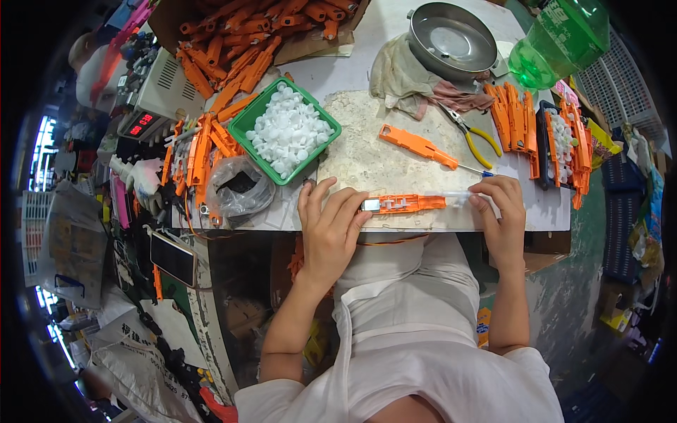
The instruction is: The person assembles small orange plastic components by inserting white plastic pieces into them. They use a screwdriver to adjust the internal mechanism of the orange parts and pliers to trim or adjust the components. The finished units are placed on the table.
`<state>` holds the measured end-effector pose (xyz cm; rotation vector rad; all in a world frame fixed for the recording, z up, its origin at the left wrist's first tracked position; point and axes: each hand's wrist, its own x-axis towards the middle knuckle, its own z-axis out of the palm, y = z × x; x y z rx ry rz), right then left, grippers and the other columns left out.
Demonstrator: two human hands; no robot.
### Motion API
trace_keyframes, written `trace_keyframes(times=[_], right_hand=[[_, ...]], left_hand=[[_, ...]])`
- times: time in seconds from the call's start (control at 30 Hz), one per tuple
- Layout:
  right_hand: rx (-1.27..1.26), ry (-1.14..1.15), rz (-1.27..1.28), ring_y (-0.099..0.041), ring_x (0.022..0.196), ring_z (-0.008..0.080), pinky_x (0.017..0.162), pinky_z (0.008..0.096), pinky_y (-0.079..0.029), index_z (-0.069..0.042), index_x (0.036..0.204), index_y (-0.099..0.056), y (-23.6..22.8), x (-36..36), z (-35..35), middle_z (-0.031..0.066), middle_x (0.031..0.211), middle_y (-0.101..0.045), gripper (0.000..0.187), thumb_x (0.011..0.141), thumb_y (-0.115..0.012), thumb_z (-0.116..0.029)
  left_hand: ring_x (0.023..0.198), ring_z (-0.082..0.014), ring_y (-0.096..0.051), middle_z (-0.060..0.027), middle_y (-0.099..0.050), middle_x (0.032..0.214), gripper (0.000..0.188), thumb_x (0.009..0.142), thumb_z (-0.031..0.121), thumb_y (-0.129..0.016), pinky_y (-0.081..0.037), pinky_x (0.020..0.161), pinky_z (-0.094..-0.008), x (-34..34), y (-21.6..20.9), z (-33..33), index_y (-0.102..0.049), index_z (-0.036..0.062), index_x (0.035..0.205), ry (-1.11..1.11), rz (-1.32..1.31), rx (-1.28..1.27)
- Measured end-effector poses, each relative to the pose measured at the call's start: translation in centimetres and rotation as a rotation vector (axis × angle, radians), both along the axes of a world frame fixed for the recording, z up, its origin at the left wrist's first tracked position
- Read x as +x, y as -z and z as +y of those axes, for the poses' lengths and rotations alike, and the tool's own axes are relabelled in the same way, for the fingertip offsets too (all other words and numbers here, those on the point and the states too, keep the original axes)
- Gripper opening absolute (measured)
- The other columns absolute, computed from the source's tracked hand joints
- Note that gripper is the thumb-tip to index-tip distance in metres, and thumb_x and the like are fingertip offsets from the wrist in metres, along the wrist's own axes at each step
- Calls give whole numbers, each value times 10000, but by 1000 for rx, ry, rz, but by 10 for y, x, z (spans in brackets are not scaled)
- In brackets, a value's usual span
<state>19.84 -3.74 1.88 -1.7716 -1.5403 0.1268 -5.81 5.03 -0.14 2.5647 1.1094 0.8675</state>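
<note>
An orange plastic half-shell (pixel 416 204) lies open side up along the table's near edge, with small white parts inside it. My left hand (pixel 330 224) grips its left end, thumb and fingers closed beside a small shiny silver-and-white piece (pixel 369 205). At the other end a clear whitish tube (pixel 458 194) sticks out, and my right hand (pixel 502 215) pinches its far tip. Farther back lies another orange shell (pixel 417 146), with a thin metal rod (pixel 471 169) ending in blue near its right end. Pliers with yellow handles (pixel 484 143) rest right of it.
A green tray (pixel 248 146) of white caps stands back left, beside a clear plastic bag (pixel 241 189). Orange shells (pixel 247 53) pile up behind. A metal bowl (pixel 453 42), a rag (pixel 402 77) and a green bottle (pixel 560 46) occupy the back right. More orange shells (pixel 511 116) stand right.
</note>
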Motion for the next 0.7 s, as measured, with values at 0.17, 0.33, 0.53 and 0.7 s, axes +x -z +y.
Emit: trace_keyframes(times=[0.17, 0.33, 0.53, 0.7], right_hand=[[-17, -86, 48, -535, 918, 262, 815, 355, -431, -26, 858, -661, -3, -9, 4, 84, 901, -617, 118, 753, -706, -54], [-64, -59, 81, -533, 915, 257, 812, 352, -431, -24, 865, -663, 3, -10, 5, 83, 894, -617, 126, 762, -710, -78], [-74, -84, 116, -529, 902, 256, 808, 357, -429, -23, 862, -662, 5, -15, 6, 81, 885, -615, 124, 771, -708, -92], [-69, -123, 21, -527, 887, 256, 801, 355, -422, -39, 907, -660, 11, -16, 8, 73, 877, -610, 167, 761, -714, -97]], left_hand=[[1166, -307, -452, -35, -581, 1118, 384, 792, 236, -698, -241, 1057, -522, 13, -4, -22, -632, 126, 1155, 19, 15, 96], [1220, -295, -384, -17, -542, 1188, 465, 781, 334, -695, -221, 1056, -558, 25, 2, -39, -618, 149, 1201, 16, 136, 116], [1254, -305, -349, -13, -518, 1252, 504, 792, 379, -675, -205, 1067, -569, 26, 9, -42, -598, 159, 1238, -21, 180, 110], [1282, -322, -339, -12, -524, 1300, 501, 795, 367, -678, -189, 1077, -575, 26, 9, -41, -599, 158, 1244, -18, 201, 110]])
